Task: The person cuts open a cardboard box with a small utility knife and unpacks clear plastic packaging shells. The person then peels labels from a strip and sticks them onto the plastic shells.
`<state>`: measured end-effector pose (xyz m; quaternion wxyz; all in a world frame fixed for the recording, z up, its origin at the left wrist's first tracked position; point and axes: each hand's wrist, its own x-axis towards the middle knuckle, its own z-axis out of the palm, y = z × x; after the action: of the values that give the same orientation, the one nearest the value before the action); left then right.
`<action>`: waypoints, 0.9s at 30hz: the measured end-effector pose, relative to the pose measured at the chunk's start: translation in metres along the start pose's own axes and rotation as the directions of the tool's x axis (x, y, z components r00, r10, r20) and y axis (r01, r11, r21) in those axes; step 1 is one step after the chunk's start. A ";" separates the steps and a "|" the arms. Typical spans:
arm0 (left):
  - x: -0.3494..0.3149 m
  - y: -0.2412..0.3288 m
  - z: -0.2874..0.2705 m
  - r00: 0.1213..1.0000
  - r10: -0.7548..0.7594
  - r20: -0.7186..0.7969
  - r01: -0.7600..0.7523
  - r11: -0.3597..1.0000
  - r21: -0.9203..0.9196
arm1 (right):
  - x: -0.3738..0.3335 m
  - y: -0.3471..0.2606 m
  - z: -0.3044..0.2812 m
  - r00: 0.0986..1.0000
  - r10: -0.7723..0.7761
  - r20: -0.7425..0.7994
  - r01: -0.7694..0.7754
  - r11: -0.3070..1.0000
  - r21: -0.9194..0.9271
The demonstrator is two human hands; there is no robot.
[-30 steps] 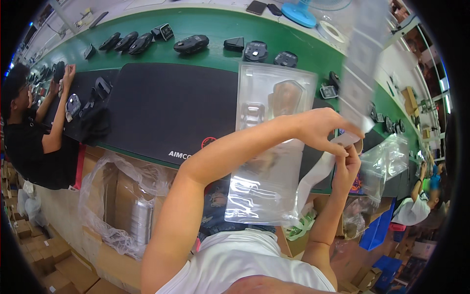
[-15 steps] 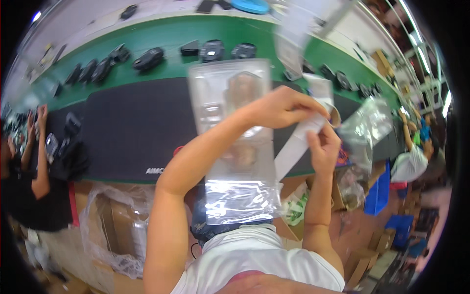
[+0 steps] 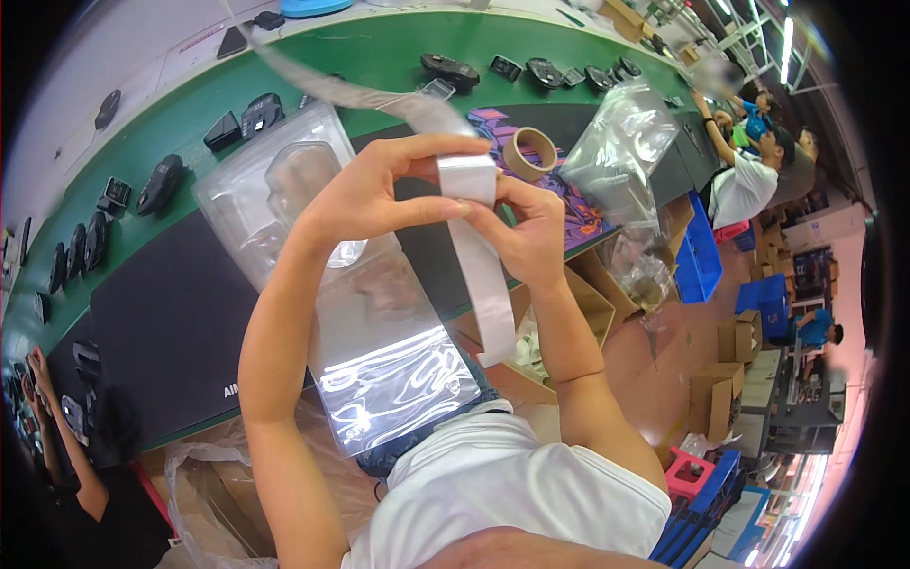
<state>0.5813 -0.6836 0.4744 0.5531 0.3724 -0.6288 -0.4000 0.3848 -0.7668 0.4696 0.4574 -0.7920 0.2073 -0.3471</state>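
Between my hands is a long white label strip [image 3: 486, 299]. One end dangles below my fingers, while the other stretches away over the table to the far left. My left hand [image 3: 374, 190] pinches the strip with thumb and fingers around a folded white part. At the same spot my right hand [image 3: 531, 232] grips the strip's right edge, its fingertips partly hidden behind it. Beneath my left forearm lies a transparent plastic blister tray [image 3: 227, 194], with a glossy transparent sheet [image 3: 393, 384] at its near end, over the table edge.
A brown tape roll [image 3: 529, 155] rests on a purple patterned mat [image 3: 580, 213] beside a transparent plastic bag [image 3: 621, 142]. Several black mice [image 3: 161, 185] line the green table [image 3: 322, 52]. Open cardboard boxes [image 3: 583, 303] and a blue bin [image 3: 697, 256] stand below. Other people work at both sides.
The view has swung to the right. Both hands have come together on the strip, which now trails to the far left and hangs down between them.
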 end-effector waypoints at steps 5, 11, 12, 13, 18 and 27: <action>0.004 -0.008 0.006 0.975 -0.114 -0.192 0.135 0.986 0.100 | 0.008 -0.001 -0.014 0.983 -0.170 -0.069 0.148 0.957 -0.248; 0.014 -0.011 0.011 0.980 -0.165 -0.110 0.194 0.909 0.369 | 0.006 0.011 -0.028 0.973 -0.168 -0.159 0.145 0.978 -0.151; 0.014 -0.013 0.010 0.983 -0.159 -0.089 0.182 0.897 0.403 | 0.005 0.012 -0.028 0.989 -0.078 -0.125 0.067 0.993 -0.094; 0.015 -0.013 0.010 0.983 -0.161 -0.085 0.181 0.897 0.402 | 0.003 0.012 -0.029 0.989 -0.076 -0.129 0.064 0.994 -0.094; 0.024 -0.019 0.012 0.985 -0.174 -0.019 0.163 0.874 0.457 | -0.008 0.011 -0.043 0.988 -0.065 -0.143 0.061 0.998 -0.030; 0.028 -0.021 0.021 0.986 -0.158 -0.047 0.160 0.855 0.493 | -0.012 0.021 -0.071 0.984 -0.121 -0.131 0.097 0.979 -0.178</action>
<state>0.5576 -0.7154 0.4649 0.4058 0.5533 -0.6759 -0.2689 0.3242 -0.8106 0.4713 0.3523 -0.8119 0.2242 -0.4079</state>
